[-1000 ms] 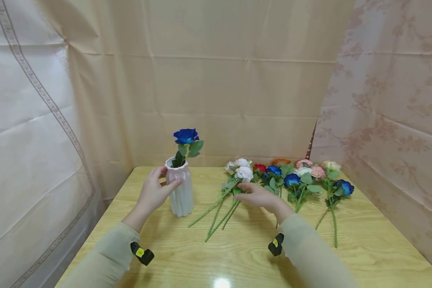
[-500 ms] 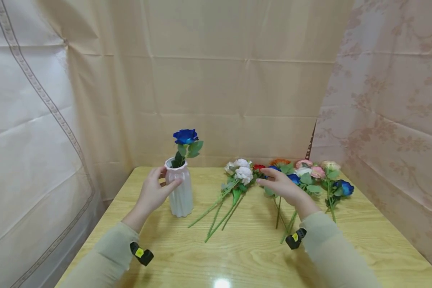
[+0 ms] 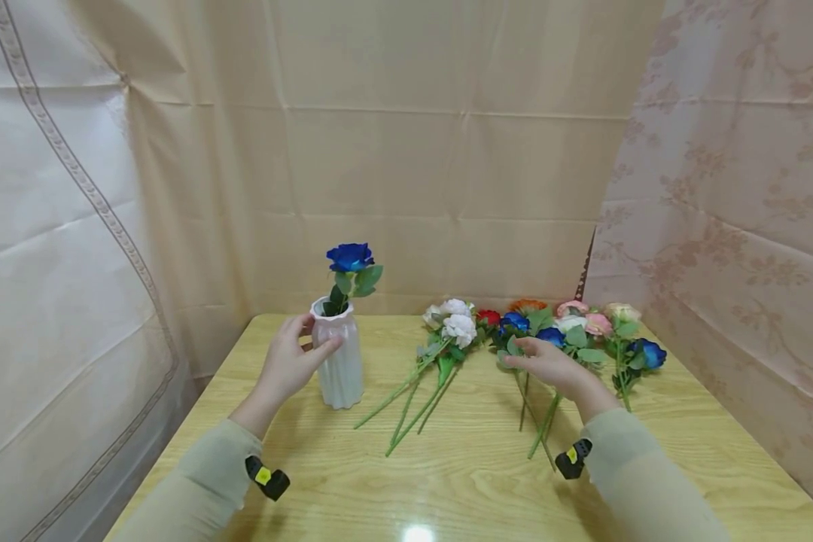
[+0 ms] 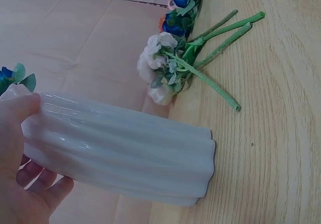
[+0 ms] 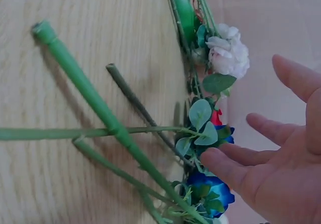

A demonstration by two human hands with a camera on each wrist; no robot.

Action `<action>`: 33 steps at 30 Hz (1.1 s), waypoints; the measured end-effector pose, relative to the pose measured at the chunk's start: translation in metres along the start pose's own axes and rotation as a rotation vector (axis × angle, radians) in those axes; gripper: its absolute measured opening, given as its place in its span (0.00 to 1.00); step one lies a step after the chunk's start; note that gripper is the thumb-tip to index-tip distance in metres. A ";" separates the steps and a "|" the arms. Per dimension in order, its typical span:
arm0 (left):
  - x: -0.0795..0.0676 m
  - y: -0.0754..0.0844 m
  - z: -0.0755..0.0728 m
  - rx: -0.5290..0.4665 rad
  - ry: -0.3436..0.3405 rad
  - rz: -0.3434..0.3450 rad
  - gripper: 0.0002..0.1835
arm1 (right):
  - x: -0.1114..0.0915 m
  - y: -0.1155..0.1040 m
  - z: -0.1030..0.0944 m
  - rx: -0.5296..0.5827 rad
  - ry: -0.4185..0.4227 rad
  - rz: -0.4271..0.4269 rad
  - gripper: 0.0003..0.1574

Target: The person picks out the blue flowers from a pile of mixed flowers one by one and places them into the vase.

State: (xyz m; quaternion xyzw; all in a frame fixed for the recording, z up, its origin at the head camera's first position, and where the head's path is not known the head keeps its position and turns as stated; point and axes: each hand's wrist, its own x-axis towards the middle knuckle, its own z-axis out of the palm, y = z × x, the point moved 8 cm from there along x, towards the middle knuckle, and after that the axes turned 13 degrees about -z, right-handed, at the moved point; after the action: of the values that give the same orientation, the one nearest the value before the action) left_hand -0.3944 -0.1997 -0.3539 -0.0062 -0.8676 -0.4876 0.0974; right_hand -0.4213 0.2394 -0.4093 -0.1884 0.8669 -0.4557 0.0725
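The fingers of the left hand curl round the upper part of the white vase, thumb on the near side. The fingers of the right hand are spread and extended, holding nothing, above the stems and just beside some leaves; whether they touch the leaves I cannot tell.

The vase stands upright on the table, with one blue rose in its mouth, leaning slightly right. To its right, well apart, lie white flowers, their stems crossing toward the near edge. Beyond them come a red flower, an orange flower, more blue roses, and pink flowers. A beige curtain hangs behind.
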 end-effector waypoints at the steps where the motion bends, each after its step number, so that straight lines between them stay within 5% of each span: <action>1: 0.000 0.000 0.000 0.001 0.000 0.001 0.41 | -0.001 0.002 0.001 -0.002 -0.006 0.008 0.57; 16: -0.001 0.002 -0.001 -0.002 0.002 -0.001 0.40 | -0.006 0.017 0.005 -0.079 -0.039 0.055 0.52; 33: -0.001 0.002 -0.001 -0.007 0.005 0.016 0.41 | -0.001 0.013 0.025 -0.018 -0.058 0.036 0.43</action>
State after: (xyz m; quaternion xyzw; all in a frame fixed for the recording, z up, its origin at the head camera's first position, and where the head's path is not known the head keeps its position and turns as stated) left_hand -0.3931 -0.1995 -0.3522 -0.0122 -0.8655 -0.4899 0.1035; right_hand -0.4166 0.2276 -0.4346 -0.1865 0.8718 -0.4407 0.1042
